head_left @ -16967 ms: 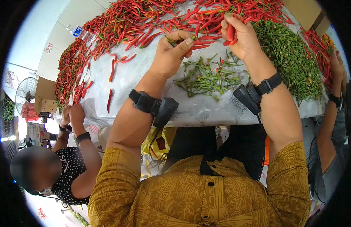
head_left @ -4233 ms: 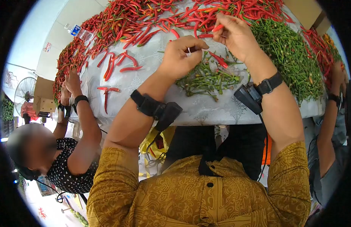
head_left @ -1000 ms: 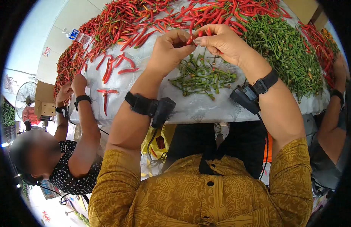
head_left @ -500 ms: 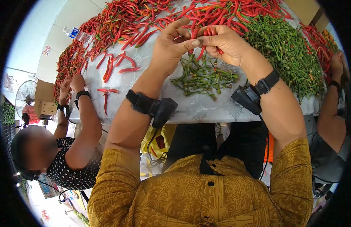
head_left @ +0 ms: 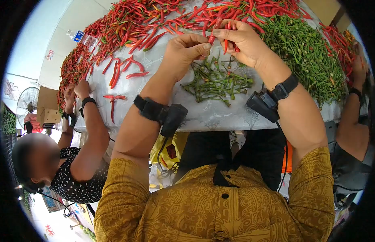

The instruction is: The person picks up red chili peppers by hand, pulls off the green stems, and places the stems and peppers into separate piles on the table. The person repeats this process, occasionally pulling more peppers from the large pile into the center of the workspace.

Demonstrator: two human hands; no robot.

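My left hand [head_left: 183, 54] is closed, thumb and forefinger pinched at the lower end of a red chili pepper [head_left: 212, 39]. My right hand [head_left: 245, 42] is closed around the upper part of that pepper, and more red chili peppers [head_left: 226, 39] stick out between its fingers. Whether the left fingertips grip the pepper itself or its stem is too small to tell. Below both hands, a small heap of green chili stems [head_left: 217, 82] lies on the pale patterned table cover [head_left: 155, 97].
Red chilies [head_left: 131, 20] spread along the far side; a large pile of green stems [head_left: 304, 56] lies right. A few loose chilies [head_left: 115, 76] lie left. A plastic bottle [head_left: 84, 38] stands far left. Co-workers' hands [head_left: 76, 90] are at both sides. Wrist-worn devices [head_left: 173, 119] trail cables.
My left fingers, raised and spread before, have curled into a pinch. My hands have drawn slightly apart, and the pepper between them now points up toward the far side.
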